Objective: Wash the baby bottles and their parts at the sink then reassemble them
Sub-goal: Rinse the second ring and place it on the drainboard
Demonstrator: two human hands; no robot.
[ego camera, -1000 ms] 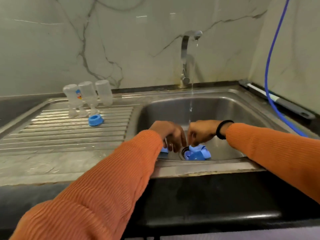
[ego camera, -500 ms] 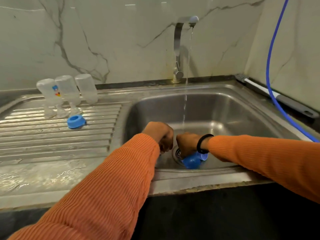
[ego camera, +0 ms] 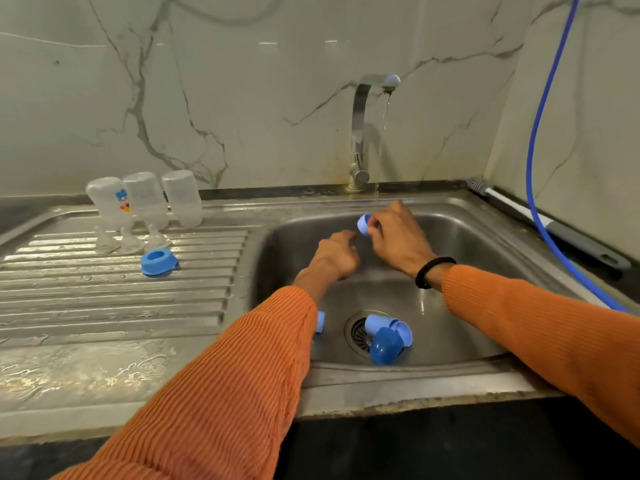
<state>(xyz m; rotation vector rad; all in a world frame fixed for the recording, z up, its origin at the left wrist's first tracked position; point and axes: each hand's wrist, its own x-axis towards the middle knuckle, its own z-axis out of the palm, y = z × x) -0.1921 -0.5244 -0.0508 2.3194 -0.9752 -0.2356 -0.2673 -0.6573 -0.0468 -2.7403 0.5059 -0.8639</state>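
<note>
Bottles [ego camera: 145, 202] stand upturned on the drainboard [ego camera: 104, 299] beside one blue ring [ego camera: 158, 262], left hand [ego camera: 334, 258] loosely curled and empty, right hand [ego camera: 398, 237] pinching a blue cap [ego camera: 363, 224], best turned slowly under the stream [ego camera: 383, 133].

- left hand [ego camera: 334, 256] raised, fingers loosely curled, holding nothing
- right hand [ego camera: 394, 237] just beside it, fingertips pinching small blue part [ego camera: 363, 224]
- both forearms in orange sleeves
</note>
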